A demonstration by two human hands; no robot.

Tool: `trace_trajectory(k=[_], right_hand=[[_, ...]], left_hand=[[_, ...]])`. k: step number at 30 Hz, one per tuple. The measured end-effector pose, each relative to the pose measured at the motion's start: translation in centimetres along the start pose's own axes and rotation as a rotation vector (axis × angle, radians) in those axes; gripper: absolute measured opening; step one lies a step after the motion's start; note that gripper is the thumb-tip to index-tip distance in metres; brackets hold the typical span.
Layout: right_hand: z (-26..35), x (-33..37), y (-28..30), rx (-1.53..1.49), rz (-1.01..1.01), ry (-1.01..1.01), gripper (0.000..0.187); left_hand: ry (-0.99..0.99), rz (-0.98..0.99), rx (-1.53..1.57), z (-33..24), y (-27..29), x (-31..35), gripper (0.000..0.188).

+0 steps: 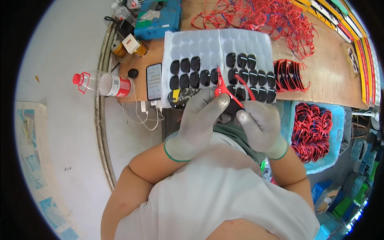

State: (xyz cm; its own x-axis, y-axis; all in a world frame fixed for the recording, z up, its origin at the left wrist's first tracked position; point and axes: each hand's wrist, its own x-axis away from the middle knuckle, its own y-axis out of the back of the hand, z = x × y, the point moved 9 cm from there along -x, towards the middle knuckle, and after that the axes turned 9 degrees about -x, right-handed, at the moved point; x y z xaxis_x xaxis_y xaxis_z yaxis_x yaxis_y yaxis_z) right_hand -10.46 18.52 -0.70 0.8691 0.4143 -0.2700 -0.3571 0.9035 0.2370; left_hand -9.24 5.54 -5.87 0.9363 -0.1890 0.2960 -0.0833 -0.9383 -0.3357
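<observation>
Near the white dimpled tray (200,49), red plastic eyeglasses (221,89), gripped by both gray-gloved hands' fingers (222,102), are best steadied gently.

"Where could a hand pass?"

"On the right, along the bare strip of surface (330,82) between the row of sunglasses (291,75) and the yellow boxes (363,72)."

"At the far side?"

"A tangled heap of red frames (276,20) blocks that, and the blue case (160,22) fills the left corner."

"Left of the white tray (176,42)?"

"Tight: the phone (154,82) lies just beside it, with the bottle (121,86) further out."
</observation>
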Motion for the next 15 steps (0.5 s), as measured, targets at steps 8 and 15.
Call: trace_trajectory(k=[8, 15], right_hand=[[2.6, 0.4, -0.7, 0.282, 0.072, 0.285, 0.011], [0.9, 1.2, -2.8, 0.087, 0.035, 0.15, 0.013]], left_hand=[[0.123, 0.034, -0.12, 1.8, 0.3, 0.5, 0.031], [0.055, 0.04, -0.365, -0.7, 2.4, 0.7, 0.022]])
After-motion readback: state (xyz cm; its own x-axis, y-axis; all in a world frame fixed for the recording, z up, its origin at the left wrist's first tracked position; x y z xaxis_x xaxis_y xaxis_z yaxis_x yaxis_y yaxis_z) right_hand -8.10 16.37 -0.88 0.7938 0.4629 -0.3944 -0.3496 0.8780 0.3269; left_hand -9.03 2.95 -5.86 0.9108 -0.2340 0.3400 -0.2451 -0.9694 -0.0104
